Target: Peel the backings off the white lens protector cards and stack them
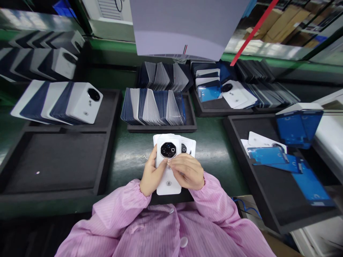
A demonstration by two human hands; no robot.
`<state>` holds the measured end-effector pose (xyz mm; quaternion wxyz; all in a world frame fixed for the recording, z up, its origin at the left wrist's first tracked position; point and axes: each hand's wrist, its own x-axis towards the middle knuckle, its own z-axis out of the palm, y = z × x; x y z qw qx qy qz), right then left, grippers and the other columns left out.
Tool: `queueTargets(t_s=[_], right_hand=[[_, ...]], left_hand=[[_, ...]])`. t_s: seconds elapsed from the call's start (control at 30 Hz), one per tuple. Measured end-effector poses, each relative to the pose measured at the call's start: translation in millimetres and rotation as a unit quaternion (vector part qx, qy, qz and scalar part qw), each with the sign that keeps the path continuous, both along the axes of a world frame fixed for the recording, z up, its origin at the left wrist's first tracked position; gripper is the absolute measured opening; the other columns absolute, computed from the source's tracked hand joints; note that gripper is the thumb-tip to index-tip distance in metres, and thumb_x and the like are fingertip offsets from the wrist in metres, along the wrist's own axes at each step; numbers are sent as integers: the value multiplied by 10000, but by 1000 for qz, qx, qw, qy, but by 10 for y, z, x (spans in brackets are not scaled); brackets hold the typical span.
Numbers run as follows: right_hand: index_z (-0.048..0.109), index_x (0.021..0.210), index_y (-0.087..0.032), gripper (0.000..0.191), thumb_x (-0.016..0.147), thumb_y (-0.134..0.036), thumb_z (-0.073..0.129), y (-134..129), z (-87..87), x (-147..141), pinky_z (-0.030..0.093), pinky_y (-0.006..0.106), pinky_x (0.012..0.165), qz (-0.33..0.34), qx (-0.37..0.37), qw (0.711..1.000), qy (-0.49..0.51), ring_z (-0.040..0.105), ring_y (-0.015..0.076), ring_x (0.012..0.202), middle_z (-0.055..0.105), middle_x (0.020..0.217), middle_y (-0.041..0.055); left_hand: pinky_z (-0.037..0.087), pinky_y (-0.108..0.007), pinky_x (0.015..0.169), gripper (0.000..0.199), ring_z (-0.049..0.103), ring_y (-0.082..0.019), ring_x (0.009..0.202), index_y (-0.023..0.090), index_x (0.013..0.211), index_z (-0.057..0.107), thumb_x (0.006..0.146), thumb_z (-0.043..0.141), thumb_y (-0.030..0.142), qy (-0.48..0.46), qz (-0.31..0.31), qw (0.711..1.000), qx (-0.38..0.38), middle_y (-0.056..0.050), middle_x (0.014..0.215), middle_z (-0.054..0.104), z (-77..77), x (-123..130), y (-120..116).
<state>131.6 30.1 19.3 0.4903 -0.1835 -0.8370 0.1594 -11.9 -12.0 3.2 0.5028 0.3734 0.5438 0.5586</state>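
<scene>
A white phone back cover [169, 182] with a black octagonal camera window [168, 150] is upright in front of my chest. My left hand [152, 175] grips its left edge, the thumb lying across its face. My right hand [187, 170] has its fingertips pinched together just below the camera window. Whatever those fingertips hold, if anything, is too small to make out. Behind the held cover, more white back covers [190, 143] stick out to the right, at least one with a dark camera window; how they rest is hidden.
A black tray [107, 150] at left bears a leaning row of white and dark blue covers [83, 103]. Ahead, another tray [160, 128] holds tightly packed covers [152, 107]. The right tray [252, 200] contains blue film pieces [313, 182] and white covers. A white panel [184, 28] hangs above.
</scene>
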Motion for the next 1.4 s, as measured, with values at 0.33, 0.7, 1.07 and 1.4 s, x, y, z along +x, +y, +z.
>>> queueTargets(t_s=[0.33,0.7,1.07,1.4], right_hand=[[302,1462,-192,815,786,-395,708,51,-14,43,362,590,1112,-212,-187,952,-117,333,354,1410,362,1505,189],[264,1412,-226,631,875,-313,585,336,-70,498,527,508,938,-350,-210,887,217,621,269,1134,551,1291,149],[529,1224,-154,548,742,-354,698,295,-259,289,509,551,850,-336,-243,895,-166,589,327,986,598,1040,141],[620,927,-218,153,800,-276,681,88,-26,78,481,452,919,-256,-190,948,17,567,247,1057,556,1095,86]], left_hand=[[438,-425,1054,690,493,-291,1305,234,1390,425,771,709,350,-86,8,993,-74,-114,1457,477,-6,41,-17],[482,-380,986,647,555,-262,1235,248,1359,438,775,698,351,-145,48,987,-52,-92,1378,558,-3,7,29],[496,-353,959,616,571,-244,1205,241,1327,445,771,698,325,-138,60,988,-42,-87,1353,571,31,6,41],[417,-399,1071,540,505,-259,1294,223,1327,480,820,649,302,18,26,999,-6,-99,1402,532,-77,42,-26]])
